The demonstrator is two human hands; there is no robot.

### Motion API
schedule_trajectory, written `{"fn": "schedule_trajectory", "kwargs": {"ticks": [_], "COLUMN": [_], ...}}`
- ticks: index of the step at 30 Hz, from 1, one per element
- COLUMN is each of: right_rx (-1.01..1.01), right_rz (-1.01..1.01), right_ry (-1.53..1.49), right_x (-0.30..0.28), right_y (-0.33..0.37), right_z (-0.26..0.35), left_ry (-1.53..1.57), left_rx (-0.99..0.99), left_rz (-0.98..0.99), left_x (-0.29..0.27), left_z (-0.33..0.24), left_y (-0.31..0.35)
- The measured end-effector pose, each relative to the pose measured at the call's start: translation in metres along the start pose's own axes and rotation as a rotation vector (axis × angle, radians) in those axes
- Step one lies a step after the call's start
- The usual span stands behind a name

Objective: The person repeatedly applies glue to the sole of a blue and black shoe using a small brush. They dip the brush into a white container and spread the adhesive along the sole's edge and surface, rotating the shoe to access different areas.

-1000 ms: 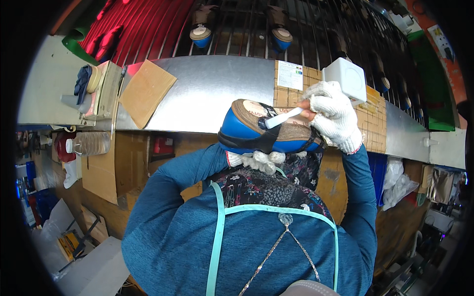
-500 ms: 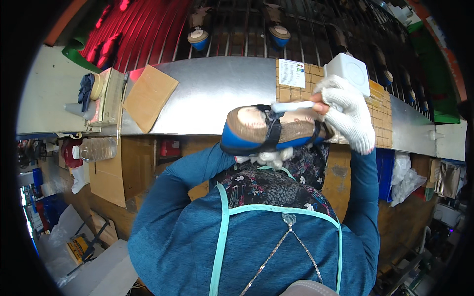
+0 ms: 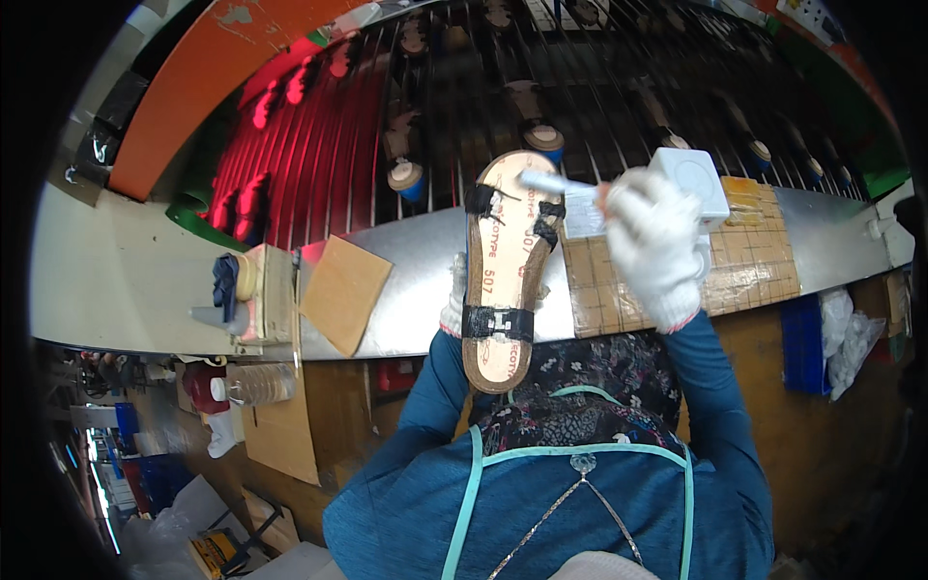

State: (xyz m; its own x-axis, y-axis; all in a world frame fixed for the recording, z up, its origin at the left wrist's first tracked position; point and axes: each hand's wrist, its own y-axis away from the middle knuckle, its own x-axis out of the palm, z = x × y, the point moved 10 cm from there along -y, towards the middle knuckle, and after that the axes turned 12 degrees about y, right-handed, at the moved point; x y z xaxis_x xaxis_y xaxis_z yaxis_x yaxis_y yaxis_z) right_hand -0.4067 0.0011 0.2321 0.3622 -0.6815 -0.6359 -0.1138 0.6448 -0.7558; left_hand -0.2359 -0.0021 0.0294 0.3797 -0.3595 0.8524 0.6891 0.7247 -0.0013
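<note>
An unfinished sandal on a last stands nearly upright in front of me, its underside facing me. Pale pink board covers this face; black straps fold over its edges near the toe and heel, and the rim is brown. My left hand, in a white knit glove, is mostly hidden behind it and supports it from the left side. In my gloved right hand is a white-handled brush, somewhat blurred, its tip at the toe area of the board. The fingers close around the handle.
Behind the metal ledge, a rack of metal bars carries several similar lasts, red-lit at left. A white square container stands on taped cardboard at right. A brown sheet and a small box lie left.
The sandal has turned from lying sideways with its strapped top showing to upright with its underside showing. The brush has moved onto the toe end, and the view has shifted.
</note>
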Motion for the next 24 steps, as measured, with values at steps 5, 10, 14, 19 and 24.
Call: {"fn": "schedule_trajectory", "kwargs": {"ticks": [5, 10, 14, 19, 24], "right_rx": [0.1, 0.724, 0.914, 0.891, 0.862], "right_rz": [0.281, 0.465, 0.218, 0.192, 0.211], "right_ry": [-0.589, -1.447, -2.131, -2.092, -2.121], "right_x": [0.038, 0.108, 0.138, 0.144, 0.14], "right_y": [0.032, 0.106, 0.157, 0.176, 0.169], "right_z": [0.027, -0.015, -0.017, -0.031, -0.027], "left_ry": [-0.376, -0.672, -0.654, -0.665, -0.437], "left_rx": [0.237, 0.496, 0.967, 1.188, 1.203], "left_rz": [0.054, 0.186, -0.078, -0.135, -0.168], "left_x": [0.044, 0.128, 0.161, 0.202, 0.217], "left_z": [-0.046, -0.132, -0.246, -0.362, -0.438], "left_y": [0.017, 0.041, 0.07, 0.068, 0.058]}}
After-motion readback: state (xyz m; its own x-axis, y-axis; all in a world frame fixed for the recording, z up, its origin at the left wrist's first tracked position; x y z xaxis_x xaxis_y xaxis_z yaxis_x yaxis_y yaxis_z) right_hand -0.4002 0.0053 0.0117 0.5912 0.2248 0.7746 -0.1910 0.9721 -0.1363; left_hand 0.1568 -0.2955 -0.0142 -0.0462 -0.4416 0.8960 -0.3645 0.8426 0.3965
